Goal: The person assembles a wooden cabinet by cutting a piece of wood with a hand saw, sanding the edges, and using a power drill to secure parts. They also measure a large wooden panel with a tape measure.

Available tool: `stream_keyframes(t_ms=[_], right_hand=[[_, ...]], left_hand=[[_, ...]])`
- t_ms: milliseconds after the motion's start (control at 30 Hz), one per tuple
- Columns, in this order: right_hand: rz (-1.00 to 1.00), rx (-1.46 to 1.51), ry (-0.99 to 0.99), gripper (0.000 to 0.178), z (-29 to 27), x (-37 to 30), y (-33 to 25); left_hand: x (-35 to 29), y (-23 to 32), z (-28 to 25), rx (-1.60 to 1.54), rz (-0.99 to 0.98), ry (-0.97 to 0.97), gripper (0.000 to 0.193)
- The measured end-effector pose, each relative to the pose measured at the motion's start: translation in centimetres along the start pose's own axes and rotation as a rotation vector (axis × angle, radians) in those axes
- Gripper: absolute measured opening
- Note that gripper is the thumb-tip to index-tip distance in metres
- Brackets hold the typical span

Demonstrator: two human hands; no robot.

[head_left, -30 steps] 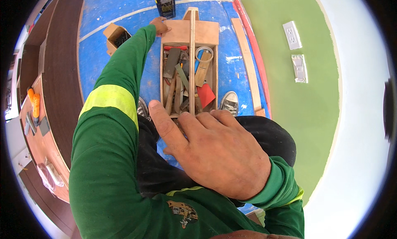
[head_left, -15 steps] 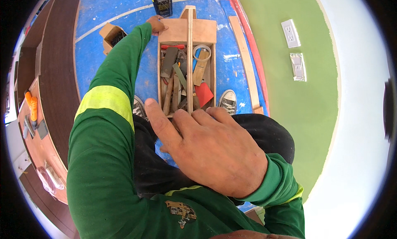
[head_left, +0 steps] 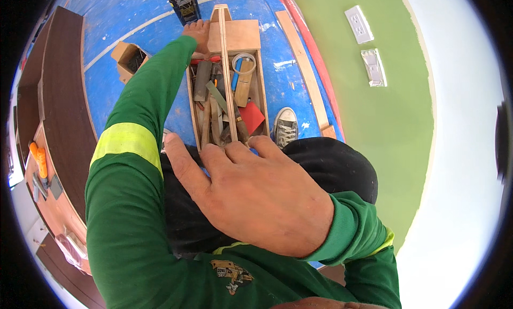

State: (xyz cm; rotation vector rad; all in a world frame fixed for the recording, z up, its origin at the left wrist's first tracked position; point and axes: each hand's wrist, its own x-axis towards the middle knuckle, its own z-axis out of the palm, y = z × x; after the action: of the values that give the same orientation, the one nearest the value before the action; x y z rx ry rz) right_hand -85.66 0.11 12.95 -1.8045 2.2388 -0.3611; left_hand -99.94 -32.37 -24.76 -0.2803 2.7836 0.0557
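A wooden toolbox [head_left: 258,103] with a tall centre board [head_left: 223,52] stands on the floor before me. Inside lie a roll of clear tape [head_left: 244,57], a blue tool [head_left: 236,74], a wooden block [head_left: 243,89], a red piece [head_left: 251,116], wooden handles and several other tools. My left hand [head_left: 199,37] rests at the left of the flat wooden lid [head_left: 243,34] on the far end, fingers stretched out and nothing visible in them. Closer to me, my right hand [head_left: 262,197] is open, its fingers spread over the near end; its fingertips partly hide that end.
Blue sheeting [head_left: 144,20] covers the floor. Left of the toolbox is an open cardboard box [head_left: 128,58] with dark contents; a dark can [head_left: 184,7] stands behind. A wooden strip [head_left: 302,63] lies along the green wall [head_left: 385,127]. Orange-handled tool [head_left: 39,159] on the left-hand board.
My left hand has shifted from the lid's left edge further onto its left side. My right hand stays over the near end. The whole view has moved slightly and tilted.
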Motion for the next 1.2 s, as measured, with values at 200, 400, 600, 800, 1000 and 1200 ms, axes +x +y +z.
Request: stream_keyframes(t_ms=[200, 400, 600, 800, 1000, 1200], right_hand=[[0.007, 0.006, 0.021, 0.046, 0.0, -0.5, -0.3], [0.011, 0.021, 0.028, 0.046, -0.2, -0.8, -0.5], [0.036, 0.086, 0.077, 0.045, 0.1, -1.9, -1.0], [-0.158, 0.342, 0.262, 0.034, -0.3, -4.0, -2.1], [-0.467, 0.565, 0.415, 0.027, -4.6, -8.3, -4.4], [-0.488, 0.544, 0.399, 0.031, -4.2, -9.7, -4.1]], left_hand=[[-0.2, -0.9, 0.8, -0.023, 0.058, 0.105, 0.141], [-0.3, -1.6, 1.1, -0.065, 0.074, 0.094, 0.146], [0.1, -3.0, -1.5, -0.129, 0.015, -0.019, 0.148], [-0.6, -4.1, -10.8, -0.127, 0.158, -0.028, 0.116], [-14.5, 2.5, -24.9, -0.328, 0.492, -0.017, 0.079], [-33.3, 9.7, -26.2, -0.267, 0.564, 0.037, 0.068]])
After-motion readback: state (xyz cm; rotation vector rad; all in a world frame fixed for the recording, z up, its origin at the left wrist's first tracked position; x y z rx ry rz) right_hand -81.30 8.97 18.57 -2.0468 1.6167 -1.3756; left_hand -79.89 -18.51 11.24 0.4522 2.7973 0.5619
